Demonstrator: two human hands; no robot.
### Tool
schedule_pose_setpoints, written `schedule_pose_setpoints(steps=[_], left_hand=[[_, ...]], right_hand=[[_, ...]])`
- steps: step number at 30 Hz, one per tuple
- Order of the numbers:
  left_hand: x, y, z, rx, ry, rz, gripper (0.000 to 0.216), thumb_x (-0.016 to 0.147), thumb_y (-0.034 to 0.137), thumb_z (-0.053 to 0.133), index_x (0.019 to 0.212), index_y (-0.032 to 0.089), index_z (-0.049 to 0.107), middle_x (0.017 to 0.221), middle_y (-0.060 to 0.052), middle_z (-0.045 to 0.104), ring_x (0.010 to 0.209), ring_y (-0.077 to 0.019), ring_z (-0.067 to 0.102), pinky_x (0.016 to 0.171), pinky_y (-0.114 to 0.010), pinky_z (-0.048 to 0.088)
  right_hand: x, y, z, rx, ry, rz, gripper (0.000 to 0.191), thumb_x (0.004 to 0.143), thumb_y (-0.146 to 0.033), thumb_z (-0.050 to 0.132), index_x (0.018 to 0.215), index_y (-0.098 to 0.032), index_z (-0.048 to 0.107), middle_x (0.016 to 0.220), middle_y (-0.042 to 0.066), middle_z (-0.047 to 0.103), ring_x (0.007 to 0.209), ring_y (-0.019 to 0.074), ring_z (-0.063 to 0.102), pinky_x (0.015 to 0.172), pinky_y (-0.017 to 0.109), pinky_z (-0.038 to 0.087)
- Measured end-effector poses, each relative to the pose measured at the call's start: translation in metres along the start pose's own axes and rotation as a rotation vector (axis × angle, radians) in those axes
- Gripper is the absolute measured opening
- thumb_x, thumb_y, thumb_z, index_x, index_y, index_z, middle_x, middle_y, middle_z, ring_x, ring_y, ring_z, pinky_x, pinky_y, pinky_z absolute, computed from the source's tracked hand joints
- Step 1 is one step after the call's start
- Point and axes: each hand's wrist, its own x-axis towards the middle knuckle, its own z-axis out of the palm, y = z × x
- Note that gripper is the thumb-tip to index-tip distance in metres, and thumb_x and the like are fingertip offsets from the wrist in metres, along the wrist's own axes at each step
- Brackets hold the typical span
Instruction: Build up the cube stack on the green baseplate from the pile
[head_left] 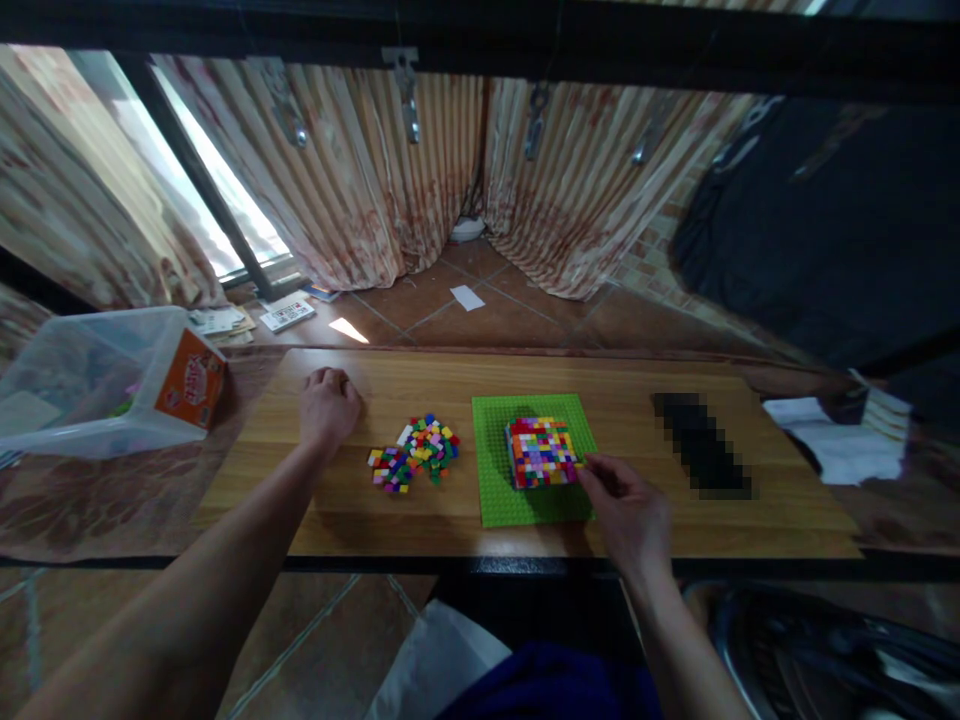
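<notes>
A block built of many small coloured bricks stands on a green studded baseplate. At the block's right edge is my right hand, thumb and forefinger pinched on a small building brick that the fingertips mostly cover. My left hand rests on the wooden board with its fingers curled in, and nothing shows in it. Between that hand and the baseplate lies a loose pile of small coloured bricks.
A clear plastic bin with an orange label stands left of the wooden board. On the board's right side lies a dark pixelated rectangle. Crumpled white papers are beyond the right end. A black bar crosses overhead.
</notes>
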Motion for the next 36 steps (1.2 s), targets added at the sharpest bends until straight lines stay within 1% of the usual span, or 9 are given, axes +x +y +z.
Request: schedule_pose_setpoints(steps=[4,9,13,18,26,29,33,36], left_hand=[[0.0,-0.001,0.001,0.001,0.014,-0.003,0.024,0.084,0.025,0.042,0.093,0.019,0.063,0.109,-0.013,0.062,0.111,-0.0309,0.053,0.1,-0.043,0.043],[0.0,0.0,0.0,-0.01,0.006,0.0,0.026,0.084,0.026,0.041,0.097,0.019,0.064,0.112,-0.014,0.062,0.113,-0.0316,0.052,0.099,-0.043,0.043],[0.0,0.0,0.001,-0.002,0.003,0.01,0.026,0.085,0.026,0.041,0.096,0.019,0.064,0.111,-0.013,0.062,0.113,-0.0314,0.051,0.101,-0.044,0.042],[0.0,-0.001,0.002,0.008,-0.003,0.014,0.027,0.085,0.026,0.04,0.095,0.018,0.064,0.112,-0.014,0.062,0.115,-0.0316,0.051,0.103,-0.044,0.04],[0.0,0.0,0.001,0.005,-0.001,0.001,0.027,0.085,0.026,0.041,0.096,0.018,0.064,0.113,-0.014,0.062,0.114,-0.0311,0.051,0.103,-0.044,0.041],[-0.001,-0.001,0.001,-0.008,0.002,-0.003,0.028,0.085,0.026,0.041,0.098,0.018,0.064,0.114,-0.014,0.062,0.113,-0.0315,0.051,0.102,-0.045,0.041],[-0.001,-0.001,0.002,-0.016,0.008,-0.003,0.028,0.085,0.025,0.04,0.098,0.018,0.064,0.113,-0.014,0.062,0.113,-0.0309,0.051,0.102,-0.044,0.041],[-0.001,-0.001,0.002,-0.004,0.015,0.013,0.028,0.085,0.025,0.04,0.097,0.018,0.064,0.113,-0.015,0.062,0.112,-0.0306,0.052,0.102,-0.044,0.041]], right_hand=[[0.003,0.001,0.0,0.012,-0.023,-0.007,0.038,0.074,-0.049,0.07,0.093,-0.016,0.075,0.087,0.01,0.076,0.076,0.0211,0.07,0.071,0.035,0.055],[0.006,-0.001,0.0,0.034,-0.024,0.005,0.036,0.07,-0.05,0.073,0.086,-0.017,0.076,0.083,0.009,0.076,0.074,0.0214,0.07,0.069,0.034,0.056],[0.005,-0.002,-0.002,0.046,-0.048,0.011,0.034,0.074,-0.048,0.069,0.086,-0.018,0.077,0.087,0.009,0.077,0.08,0.022,0.071,0.074,0.035,0.056],[0.004,0.001,-0.003,0.001,-0.038,0.004,0.033,0.076,-0.046,0.067,0.09,-0.017,0.077,0.09,0.01,0.077,0.084,0.0234,0.071,0.078,0.037,0.055],[0.006,0.001,0.002,0.084,-0.011,0.008,0.03,0.07,-0.045,0.074,0.082,-0.018,0.076,0.083,0.008,0.076,0.077,0.0215,0.07,0.072,0.036,0.056],[0.011,0.002,0.001,0.119,-0.015,0.044,0.033,0.065,-0.046,0.078,0.082,-0.018,0.076,0.083,0.008,0.076,0.077,0.022,0.07,0.074,0.038,0.057],[0.015,0.003,0.0,0.213,-0.031,0.161,0.036,0.057,-0.043,0.084,0.082,-0.018,0.076,0.079,0.006,0.076,0.073,0.0209,0.07,0.073,0.038,0.058],[0.017,0.003,0.0,0.271,-0.056,0.22,0.039,0.054,-0.041,0.086,0.085,-0.018,0.076,0.079,0.006,0.076,0.073,0.0198,0.07,0.073,0.037,0.058]])
